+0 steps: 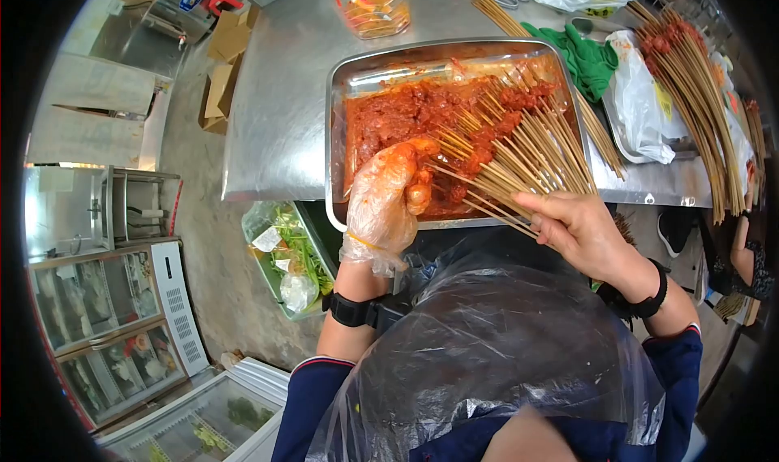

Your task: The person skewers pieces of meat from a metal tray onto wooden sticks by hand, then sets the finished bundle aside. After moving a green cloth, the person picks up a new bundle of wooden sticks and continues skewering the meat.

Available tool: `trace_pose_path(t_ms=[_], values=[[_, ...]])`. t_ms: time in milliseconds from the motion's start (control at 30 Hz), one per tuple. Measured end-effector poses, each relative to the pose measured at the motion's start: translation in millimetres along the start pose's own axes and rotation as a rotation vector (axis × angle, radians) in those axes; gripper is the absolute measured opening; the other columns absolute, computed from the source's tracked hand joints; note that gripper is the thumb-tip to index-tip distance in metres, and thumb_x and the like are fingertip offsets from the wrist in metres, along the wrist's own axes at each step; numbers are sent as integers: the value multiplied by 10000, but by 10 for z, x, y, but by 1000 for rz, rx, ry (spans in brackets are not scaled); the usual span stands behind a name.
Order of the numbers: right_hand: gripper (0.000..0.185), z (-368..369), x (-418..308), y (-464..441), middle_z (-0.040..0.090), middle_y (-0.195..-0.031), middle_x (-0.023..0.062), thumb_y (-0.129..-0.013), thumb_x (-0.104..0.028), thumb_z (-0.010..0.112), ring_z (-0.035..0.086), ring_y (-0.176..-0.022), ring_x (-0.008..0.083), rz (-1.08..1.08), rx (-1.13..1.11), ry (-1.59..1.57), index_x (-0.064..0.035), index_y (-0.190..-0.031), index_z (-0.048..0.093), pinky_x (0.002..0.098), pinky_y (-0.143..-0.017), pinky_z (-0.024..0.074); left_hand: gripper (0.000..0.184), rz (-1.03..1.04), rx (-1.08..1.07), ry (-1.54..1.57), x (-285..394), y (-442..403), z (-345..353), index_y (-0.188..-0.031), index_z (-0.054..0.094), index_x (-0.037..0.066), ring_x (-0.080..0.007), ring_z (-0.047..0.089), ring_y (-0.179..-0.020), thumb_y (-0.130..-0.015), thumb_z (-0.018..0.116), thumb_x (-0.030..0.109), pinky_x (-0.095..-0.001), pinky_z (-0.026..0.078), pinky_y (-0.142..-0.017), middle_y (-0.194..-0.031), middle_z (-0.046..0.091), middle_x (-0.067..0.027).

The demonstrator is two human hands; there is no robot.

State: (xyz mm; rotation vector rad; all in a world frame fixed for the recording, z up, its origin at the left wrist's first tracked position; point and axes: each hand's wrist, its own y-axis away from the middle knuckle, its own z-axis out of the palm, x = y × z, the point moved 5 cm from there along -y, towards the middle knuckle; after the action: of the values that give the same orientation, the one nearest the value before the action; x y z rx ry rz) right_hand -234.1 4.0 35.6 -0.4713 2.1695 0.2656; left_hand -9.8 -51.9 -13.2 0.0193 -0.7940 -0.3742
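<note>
A steel tray [331, 129] holds red marinated meat [398, 109], and many bamboo skewers [540, 157] lie over its right side, several threaded with meat. My left hand [385, 190], in a clear plastic glove smeared with red marinade, is over the tray's front left part. Its fingers are curled in beside the skewer tips; what they pinch, if anything, is hidden. Bare and at the tray's front right edge, my right hand [580, 231] grips bamboo skewers between thumb and fingers, their tips toward my left hand.
Behind the tray stands a clear plastic container [373, 11] with orange-red food. To the right are a green glove [580, 56], a white plastic bag [637, 97] and a bundle of meat skewers [698, 105]. Below the steel table [272, 137], a green crate [312, 235] holds leafy vegetables.
</note>
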Motion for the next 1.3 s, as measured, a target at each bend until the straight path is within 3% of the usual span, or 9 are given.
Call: trace_pose_path(t_ms=[133, 267, 333, 533, 633, 833, 1000, 1167, 1300], values=[[431, 4, 7, 0, 580, -672, 69, -788, 23, 535, 600, -587, 200, 11, 8, -9, -116, -1195, 568, 314, -552, 479, 282, 115, 172, -177, 15, 27, 127, -1056, 588, -68, -78, 497, -598, -885, 575, 155, -175, 374, -495, -802, 601, -67], [391, 0, 4, -3, 598, -703, 91, -816, 12, 530, 606, -564, 198, 35, 16, -30, -106, -1186, 571, 316, -548, 485, 278, 98, 182, -161, -86, 58, 142, -1075, 578, -63, -86, 501, -601, -884, 571, 139, -177, 379, -498, -814, 602, -73], [369, -6, 9, 4, 606, -717, 102, -827, 5, 527, 612, -562, 194, 51, 19, -41, -100, -1177, 576, 315, -546, 488, 301, 75, 187, 2, -198, 65, 150, -1133, 524, -45, -115, 582, -777, -877, 565, 107, -201, 479, -615, -1008, 610, -107], [326, -5, 43, 23, 624, -756, 131, -846, 7, 513, 644, -595, 184, 156, 25, -170, -77, -1149, 596, 291, -544, 496, 279, -102, 198, 56, -403, 88, 277, -1124, 525, -44, -100, 530, -685, -881, 560, 87, -192, 424, -544, -985, 604, -97], [333, 5, 42, 10, 628, -768, 134, -844, 9, 510, 647, -602, 187, 154, 8, -147, -71, -1157, 591, 289, -548, 497, 255, -164, 154, -11, -463, 94, 357, -1064, 579, -24, -88, 491, -568, -861, 601, 129, -189, 368, -470, -764, 575, -60], [290, -51, -2, 23, 628, -832, 152, -829, -17, 545, 654, -693, 241, 198, 35, -151, -37, -1113, 599, 322, -632, 507, 219, -129, 118, -104, -423, 25, 337, -1053, 568, -44, -84, 509, -590, -884, 556, 95, -186, 393, -483, -816, 594, -66], [452, -399, -250, 284, 575, -1090, 154, -707, -38, 667, 542, -1040, 328, -101, 155, 172, -12, -1141, 543, 370, -856, 452, 215, -67, 92, -75, -365, -115, 366, -1046, 563, -21, -61, 477, -573, -899, 549, 135, -174, 357, -447, -812, 579, -56], [834, -292, 97, 883, 339, -1355, 207, -612, -4, 698, 446, -1158, 364, 153, 36, 439, -31, -1350, 311, 370, -947, 407, 200, 158, 352, 21, -80, -172, 56, -1036, 558, 43, -100, 469, -574, -876, 595, 158, -200, 341, -451, -758, 562, -56], [755, -200, 432, 1164, 448, -1269, 217, -635, 42, 620, 509, -1077, 390, 368, 198, 509, -32, -1331, 337, 410, -843, 464, 181, 255, 408, 12, 17, -135, -169, -1030, 546, 29, -119, 496, -604, -884, 557, 136, -232, 404, -496, -790, 565, -48]])
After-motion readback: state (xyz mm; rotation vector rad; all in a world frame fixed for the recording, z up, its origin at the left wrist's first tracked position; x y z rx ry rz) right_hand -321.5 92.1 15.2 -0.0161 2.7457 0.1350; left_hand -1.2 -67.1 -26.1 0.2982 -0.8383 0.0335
